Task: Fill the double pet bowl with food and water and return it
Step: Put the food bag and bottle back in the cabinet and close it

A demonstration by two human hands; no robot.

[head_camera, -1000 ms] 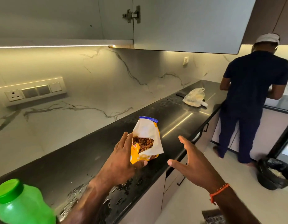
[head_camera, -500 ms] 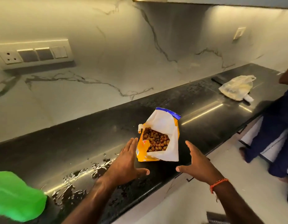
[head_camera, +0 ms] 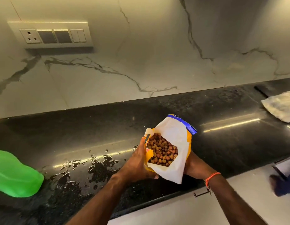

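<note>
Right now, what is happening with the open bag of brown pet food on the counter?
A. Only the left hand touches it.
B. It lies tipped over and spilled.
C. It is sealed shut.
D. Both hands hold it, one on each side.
D: the left hand and the right hand clasp opposite sides of the open food bag, with kibble showing inside.
</note>
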